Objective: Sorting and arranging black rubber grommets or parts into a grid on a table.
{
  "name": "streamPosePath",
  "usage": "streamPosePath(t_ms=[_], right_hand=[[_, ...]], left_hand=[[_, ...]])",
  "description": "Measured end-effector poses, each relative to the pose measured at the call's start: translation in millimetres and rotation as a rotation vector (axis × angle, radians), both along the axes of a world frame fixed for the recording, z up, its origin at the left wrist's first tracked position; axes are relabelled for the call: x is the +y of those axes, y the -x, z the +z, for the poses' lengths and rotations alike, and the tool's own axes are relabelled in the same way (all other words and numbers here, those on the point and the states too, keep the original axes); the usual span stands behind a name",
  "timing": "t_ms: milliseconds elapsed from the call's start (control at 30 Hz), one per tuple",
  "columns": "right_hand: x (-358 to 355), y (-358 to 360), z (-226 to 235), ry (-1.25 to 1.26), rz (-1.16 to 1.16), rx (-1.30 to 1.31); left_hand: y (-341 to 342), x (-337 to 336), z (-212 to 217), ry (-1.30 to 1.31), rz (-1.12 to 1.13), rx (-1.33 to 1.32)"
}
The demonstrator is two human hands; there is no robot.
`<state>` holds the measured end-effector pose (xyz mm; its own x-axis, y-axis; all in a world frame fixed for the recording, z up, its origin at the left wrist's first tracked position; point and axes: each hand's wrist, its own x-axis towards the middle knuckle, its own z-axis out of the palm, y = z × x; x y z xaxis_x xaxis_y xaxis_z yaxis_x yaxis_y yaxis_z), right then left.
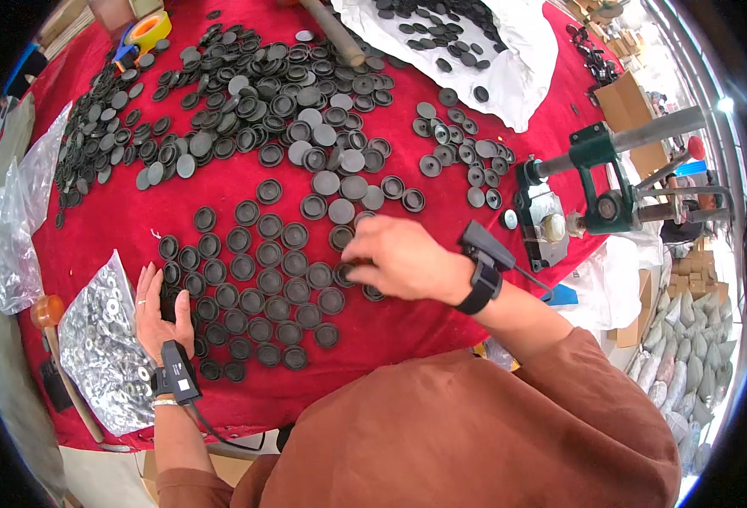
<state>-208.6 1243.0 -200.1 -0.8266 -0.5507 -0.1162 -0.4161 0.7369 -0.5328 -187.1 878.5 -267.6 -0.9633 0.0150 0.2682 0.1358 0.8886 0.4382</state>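
Note:
Several round black caps (pixel 259 279) lie cup-side up in rows on a red cloth (pixel 246 182). My left hand (pixel 160 315) rests at the rows' left edge, fingers curled around a small stack of black caps. My right hand (pixel 399 258) reaches over the rows' right side, fingertips pinching one black cap (pixel 345 269) next to the others. Both wrists wear black strapped devices. A large loose heap of black caps (pixel 246 93) spreads across the far part of the cloth.
A clear bag of small metal rings (pixel 102 330) lies left of my left hand. A green hand press (pixel 598 182) stands at the right edge. White plastic sheet (pixel 509 68) with more caps lies at the back. A tape roll (pixel 147 32) sits far left.

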Motion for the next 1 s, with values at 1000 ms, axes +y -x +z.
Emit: streamPosePath(t_ms=[1000], right_hand=[[15.9,-35.2,-25.9,0.183,-0.353,0.307]], left_hand=[[0.8,-1.4,-4.3,-0.007,-0.014,0.024]])
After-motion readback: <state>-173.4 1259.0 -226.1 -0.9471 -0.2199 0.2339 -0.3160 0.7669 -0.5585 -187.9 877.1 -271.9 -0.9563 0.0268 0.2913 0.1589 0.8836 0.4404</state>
